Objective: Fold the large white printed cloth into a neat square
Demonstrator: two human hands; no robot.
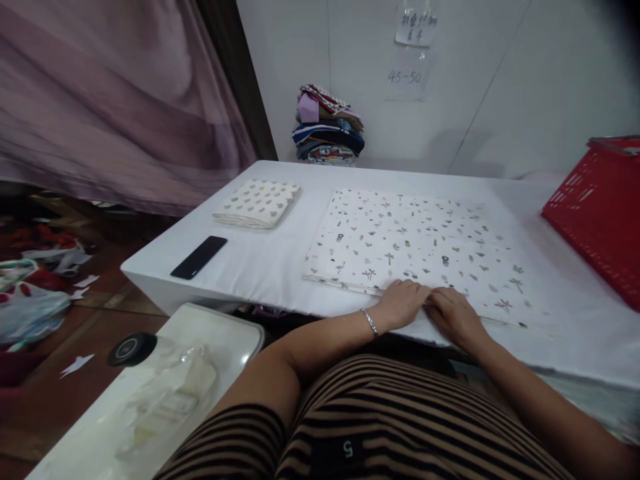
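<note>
A: Head view, item one: left hand and right hand, fingers together, flat on the cloth's near edge, mid-table.
B: Material?
A: Thin printed cotton, rectangular. Best pressed evenly outward, likely, edges aligned. Also: folded cloth, phone, red basket.

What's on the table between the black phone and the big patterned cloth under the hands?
Nothing: the head view shows only bare white table between the phone and the patterned cloth.
</note>
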